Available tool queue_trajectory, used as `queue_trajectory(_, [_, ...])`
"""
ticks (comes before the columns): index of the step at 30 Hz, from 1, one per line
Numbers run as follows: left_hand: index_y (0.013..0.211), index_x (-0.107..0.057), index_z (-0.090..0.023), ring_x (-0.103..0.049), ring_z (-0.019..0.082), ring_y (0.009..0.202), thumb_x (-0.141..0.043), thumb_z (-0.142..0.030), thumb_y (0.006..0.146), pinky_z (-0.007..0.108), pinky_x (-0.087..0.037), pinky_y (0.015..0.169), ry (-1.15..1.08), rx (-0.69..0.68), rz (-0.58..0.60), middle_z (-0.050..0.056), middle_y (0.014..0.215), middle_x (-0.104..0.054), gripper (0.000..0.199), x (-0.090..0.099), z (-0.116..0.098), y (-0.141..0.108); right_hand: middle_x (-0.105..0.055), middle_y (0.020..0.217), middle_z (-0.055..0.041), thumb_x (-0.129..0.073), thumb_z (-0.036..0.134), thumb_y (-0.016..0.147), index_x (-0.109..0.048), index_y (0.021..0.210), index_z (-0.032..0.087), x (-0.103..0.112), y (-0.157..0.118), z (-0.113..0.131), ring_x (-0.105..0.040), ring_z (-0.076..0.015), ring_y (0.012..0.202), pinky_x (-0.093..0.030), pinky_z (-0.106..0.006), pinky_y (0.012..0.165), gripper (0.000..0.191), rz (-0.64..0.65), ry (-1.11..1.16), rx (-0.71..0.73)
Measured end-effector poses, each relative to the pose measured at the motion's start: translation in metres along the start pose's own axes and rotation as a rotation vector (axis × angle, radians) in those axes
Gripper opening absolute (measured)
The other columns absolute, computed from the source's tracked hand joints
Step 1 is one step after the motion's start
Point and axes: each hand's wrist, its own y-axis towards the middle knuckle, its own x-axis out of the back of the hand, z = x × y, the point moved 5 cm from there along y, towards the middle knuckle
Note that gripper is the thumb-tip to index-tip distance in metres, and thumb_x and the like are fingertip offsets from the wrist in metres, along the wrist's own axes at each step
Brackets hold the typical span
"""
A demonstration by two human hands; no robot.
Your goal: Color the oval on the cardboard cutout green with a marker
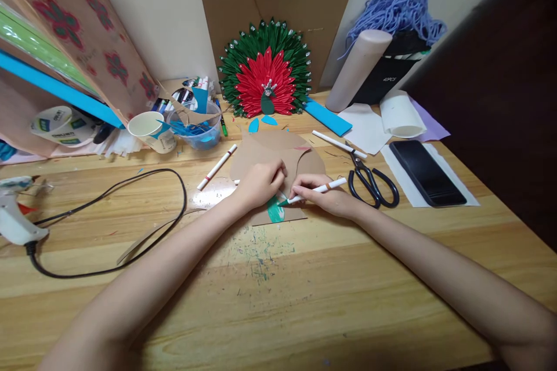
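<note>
My right hand (324,196) is closed round a white marker (332,185) with a brown band. Its green tip touches a green-coloured patch (275,210) on a small cardboard piece (295,214). Just left of the tip, my left hand (261,181) presses that cardboard down with curled fingers; its fingertips are partly hidden. Behind both hands lies a larger rounded cardboard sheet (276,146), with a curved line or edge near its right side. A white pen with a red band (216,167) lies to the left, and another white pen (339,144) lies at the right.
Black-handled scissors (369,181) and a phone (427,173) lie to the right. A glue gun (17,214) with a looping black cord lies left. At the back stand a paper cup (152,132), a plastic tub (195,133) and a red-and-green fan-shaped peacock (266,72).
</note>
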Motion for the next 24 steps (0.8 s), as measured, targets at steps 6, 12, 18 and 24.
queue_trajectory(6, [0.094,-0.057,-0.020,-0.061,0.017,0.073,-0.035,-0.027,0.089,0.025,-0.038,0.063,0.155,-0.004,0.046,0.003,0.083,-0.068,0.023,-0.0036,-0.0022,-0.0011,-0.066,0.078,-0.0028,-0.052,0.037,0.090,-0.062,0.077,0.016,0.0005,-0.0010,0.0001,-0.059,-0.0131,0.072,-0.044,-0.025,0.065,0.026,0.006,-0.040,-0.008])
queue_trajectory(12, [0.090,-0.056,-0.019,-0.062,0.018,0.075,-0.034,-0.028,0.090,0.026,-0.034,0.060,0.211,-0.016,0.052,0.005,0.084,-0.069,0.024,-0.0034,-0.0047,-0.0021,-0.064,0.078,-0.0014,-0.054,0.033,0.089,-0.058,0.077,0.017,0.0015,0.0004,0.0016,-0.057,-0.0119,0.070,-0.044,-0.024,0.064,0.020,-0.042,-0.048,0.021])
queue_trajectory(18, [0.091,-0.057,-0.019,-0.060,0.017,0.072,-0.032,-0.029,0.091,0.025,-0.035,0.060,0.242,-0.006,0.056,0.005,0.083,-0.068,0.028,-0.0026,-0.0055,-0.0022,-0.066,0.077,-0.0038,-0.053,0.039,0.089,-0.058,0.074,0.016,0.0000,0.0000,0.0012,-0.063,-0.0146,0.073,-0.049,-0.028,0.066,0.028,0.004,0.001,-0.017])
queue_trajectory(24, [0.092,-0.058,-0.019,-0.061,0.017,0.073,-0.033,-0.029,0.090,0.026,-0.035,0.061,0.227,-0.022,0.048,0.005,0.084,-0.069,0.027,-0.0034,-0.0043,-0.0020,-0.067,0.080,-0.0035,-0.053,0.037,0.089,-0.059,0.077,0.017,-0.0007,-0.0002,0.0033,-0.063,-0.0138,0.074,-0.050,-0.028,0.069,0.025,-0.016,0.010,0.005])
